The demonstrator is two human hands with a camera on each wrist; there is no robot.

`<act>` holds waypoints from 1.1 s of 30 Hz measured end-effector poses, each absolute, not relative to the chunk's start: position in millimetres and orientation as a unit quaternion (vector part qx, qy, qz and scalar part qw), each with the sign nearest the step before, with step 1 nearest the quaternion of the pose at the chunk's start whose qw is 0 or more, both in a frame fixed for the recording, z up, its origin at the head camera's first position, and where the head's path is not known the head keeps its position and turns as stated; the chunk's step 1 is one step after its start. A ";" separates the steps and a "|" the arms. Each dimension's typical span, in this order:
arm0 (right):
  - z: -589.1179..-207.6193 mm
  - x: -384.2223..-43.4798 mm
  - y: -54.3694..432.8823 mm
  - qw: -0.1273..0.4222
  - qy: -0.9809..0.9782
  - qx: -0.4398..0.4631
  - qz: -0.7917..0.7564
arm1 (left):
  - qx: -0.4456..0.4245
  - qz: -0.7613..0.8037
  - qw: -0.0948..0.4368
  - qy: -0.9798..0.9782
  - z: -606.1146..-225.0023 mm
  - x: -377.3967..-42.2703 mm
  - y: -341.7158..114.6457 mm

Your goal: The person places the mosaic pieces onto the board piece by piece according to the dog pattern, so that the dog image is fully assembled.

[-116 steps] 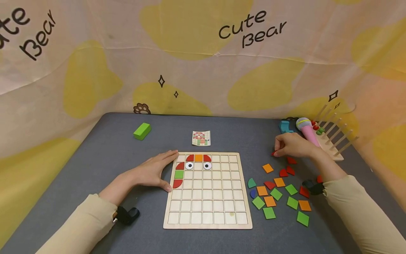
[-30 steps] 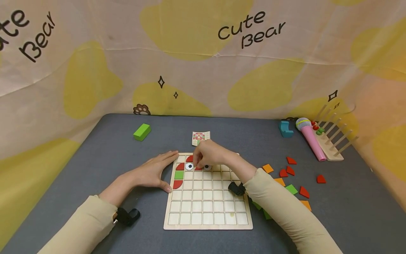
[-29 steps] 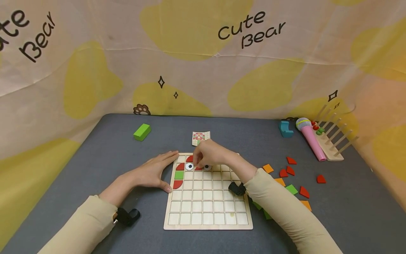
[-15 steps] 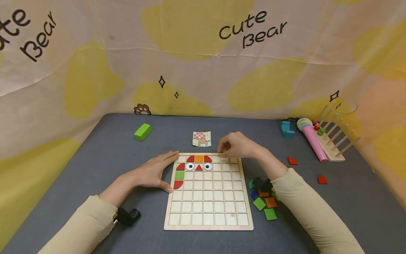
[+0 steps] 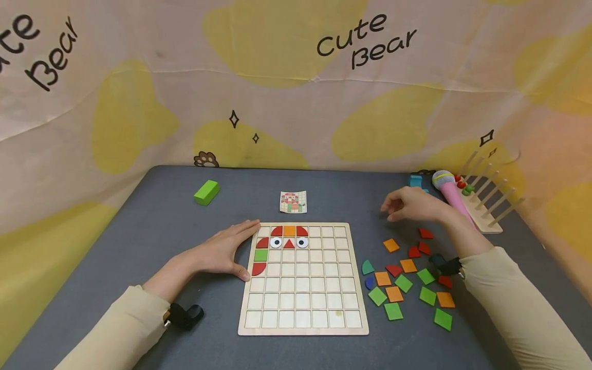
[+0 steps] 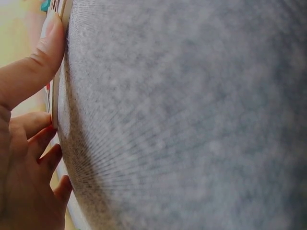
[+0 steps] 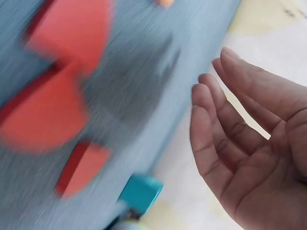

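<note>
My left hand point(image 5: 219, 252) rests along the left edge of a wooden grid board point(image 5: 302, 303), thumb and forefinger spread against its rim. In the left wrist view the thumb point(image 6: 36, 64) lies on the board's edge. Set into the board's upper left are red quarter-round pieces point(image 5: 262, 242), an orange square point(image 5: 289, 231), a green square point(image 5: 261, 255), two eye discs point(image 5: 275, 242) and a red triangle point(image 5: 289, 244) between the eyes. My right hand point(image 5: 411, 204) hovers past the board's right side, above the table, fingers loosely bent and holding nothing, as the right wrist view shows point(image 7: 249, 139).
Loose red quarter-rounds point(image 5: 425, 233), orange squares point(image 5: 390, 245) and green squares point(image 5: 443, 319) lie right of the board. A pattern card point(image 5: 293, 202) is behind it. Farther off are a green block point(image 5: 207, 192), a blue block point(image 5: 415, 181), a pink microphone point(image 5: 450, 192) and a pegged wooden stand point(image 5: 490, 223).
A red piece went from my right hand into the space between the eye discs, where a triangle now lies. My right hand then moved off to the right. My left hand stayed put.
</note>
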State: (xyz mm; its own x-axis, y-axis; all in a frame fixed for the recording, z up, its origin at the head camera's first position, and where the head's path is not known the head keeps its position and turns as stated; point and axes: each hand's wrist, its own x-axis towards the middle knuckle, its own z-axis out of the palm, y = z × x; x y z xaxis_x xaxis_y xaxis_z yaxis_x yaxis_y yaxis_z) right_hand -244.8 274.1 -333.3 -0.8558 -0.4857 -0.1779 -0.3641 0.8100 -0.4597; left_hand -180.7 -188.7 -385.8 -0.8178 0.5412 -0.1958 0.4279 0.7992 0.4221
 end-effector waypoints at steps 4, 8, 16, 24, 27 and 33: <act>-334.1 -238.7 296.1 0.167 0.940 -0.214 -0.207 | 0.261 0.183 0.154 0.935 -385.7 -180.7 -189.7; -333.2 -231.4 312.6 0.189 0.936 -0.202 -0.216 | 0.263 0.184 0.154 0.935 -386.5 -181.4 -189.8; -337.9 -222.4 335.7 0.229 0.922 -0.190 -0.248 | 0.259 0.179 0.154 0.937 -386.9 -181.7 -189.7; -344.4 -218.0 343.7 0.227 0.922 -0.190 -0.248 | 0.257 0.178 0.156 0.937 -385.7 -180.7 -188.6; -346.2 -217.9 344.3 0.220 0.924 -0.189 -0.249 | 0.258 0.178 0.155 0.937 -385.5 -180.4 -188.4; -348.3 -218.2 343.0 0.194 0.932 -0.196 -0.237 | 0.259 0.179 0.152 0.937 -385.7 -180.0 -188.6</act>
State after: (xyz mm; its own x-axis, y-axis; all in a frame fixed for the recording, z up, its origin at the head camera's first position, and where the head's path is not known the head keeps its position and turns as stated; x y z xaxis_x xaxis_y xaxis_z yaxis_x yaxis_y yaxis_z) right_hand -218.2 343.0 -348.3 -0.8484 -0.4562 -0.2686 -0.2724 0.8111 -0.5176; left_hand -180.0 -188.6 -385.7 -0.8196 0.5395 -0.1928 0.4302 0.8018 0.4149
